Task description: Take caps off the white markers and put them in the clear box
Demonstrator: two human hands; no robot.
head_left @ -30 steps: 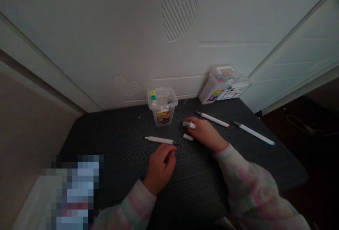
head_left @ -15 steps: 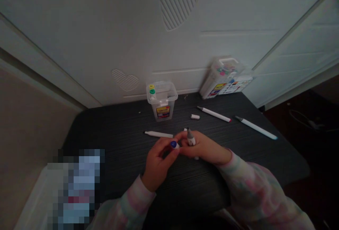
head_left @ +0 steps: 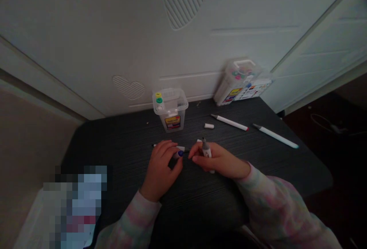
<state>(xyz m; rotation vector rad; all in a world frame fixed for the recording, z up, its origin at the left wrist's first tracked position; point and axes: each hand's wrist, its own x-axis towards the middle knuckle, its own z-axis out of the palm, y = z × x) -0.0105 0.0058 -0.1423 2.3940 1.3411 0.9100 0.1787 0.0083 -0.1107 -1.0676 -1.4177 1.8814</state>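
Near the middle of the dark, wood-grained tabletop (head_left: 120,157), the right hand (head_left: 222,160) holds a slim white plastic marker (head_left: 207,150). The marker stands steeply, leaning slightly, its pointed end up: a smooth grey cone narrows to a small dark tip, and below it the white barrel carries a small printed mark, too blurred to read. Its lower end shows beneath the hand. The thumb and fingers are closed around the barrel.

The left hand (head_left: 160,172), just beside it, has its thumb and fingers closed on a short, pale cap with a round, deep-blue end (head_left: 179,153); the blue end faces up and toward the right hand, while most of the rest is covered by fingers. Below this hand lies a white pen with a dark tip (head_left: 181,148), partly hidden.

Beyond the hands lie a small white cylindrical cap (head_left: 209,126), a white marker with a red end (head_left: 231,122) and a white marker with a teal end (head_left: 276,136). An open clear plastic tub (head_left: 173,122) stands behind, holding yellow-topped and green-topped markers (head_left: 159,100).
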